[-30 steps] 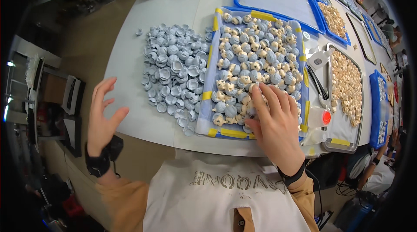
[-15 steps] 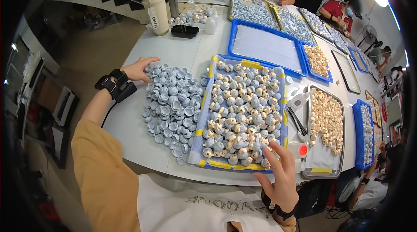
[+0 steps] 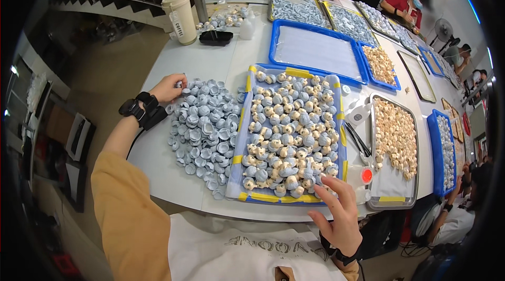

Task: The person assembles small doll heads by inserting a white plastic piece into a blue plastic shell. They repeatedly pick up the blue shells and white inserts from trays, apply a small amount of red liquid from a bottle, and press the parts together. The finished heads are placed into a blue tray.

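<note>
Blue-grey shell (image 3: 179, 85), seemingly pinched in left hand (image 3: 168, 88); right hand (image 3: 340, 224), half-open

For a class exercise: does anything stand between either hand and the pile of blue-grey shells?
Nothing visible blocks the left hand, at the far-left edge of the shell pile. Between the right hand and the pile lies the yellow-taped tray.

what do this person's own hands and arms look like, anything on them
Tan sleeves, ungloved. The wrist of the left hand has black straps, a boxy black device and a thin dark cable; that of the right hand has a black band.
</note>
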### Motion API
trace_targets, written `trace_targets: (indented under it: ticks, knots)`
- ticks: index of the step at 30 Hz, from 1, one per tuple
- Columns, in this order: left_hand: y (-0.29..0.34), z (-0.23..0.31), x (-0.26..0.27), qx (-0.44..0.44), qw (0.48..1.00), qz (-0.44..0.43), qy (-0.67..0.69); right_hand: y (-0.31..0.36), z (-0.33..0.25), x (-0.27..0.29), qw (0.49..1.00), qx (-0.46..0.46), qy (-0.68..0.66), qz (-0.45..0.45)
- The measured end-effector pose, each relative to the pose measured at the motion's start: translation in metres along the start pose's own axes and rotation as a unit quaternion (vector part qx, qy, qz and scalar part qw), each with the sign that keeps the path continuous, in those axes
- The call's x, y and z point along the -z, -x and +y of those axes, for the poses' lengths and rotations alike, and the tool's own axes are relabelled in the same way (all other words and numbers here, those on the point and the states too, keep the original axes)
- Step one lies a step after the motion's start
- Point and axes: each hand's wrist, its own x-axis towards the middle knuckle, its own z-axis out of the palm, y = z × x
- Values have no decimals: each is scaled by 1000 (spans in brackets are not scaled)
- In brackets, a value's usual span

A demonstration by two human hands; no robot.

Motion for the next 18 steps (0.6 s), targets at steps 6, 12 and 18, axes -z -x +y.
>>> trace_targets:
  ticks: [6, 12, 18]
  knots:
    - [12, -19, 30, 17, 989, 89, 115, 4, 7, 8, 998, 36, -42, 27]
    - [117, 92, 10, -29, 880, 48, 472, 50, 70, 74, 950, -138, 89, 267]
    - [172, 169, -116, 149, 684, -378, 606, 63, 201, 119, 951, -265, 100, 127]
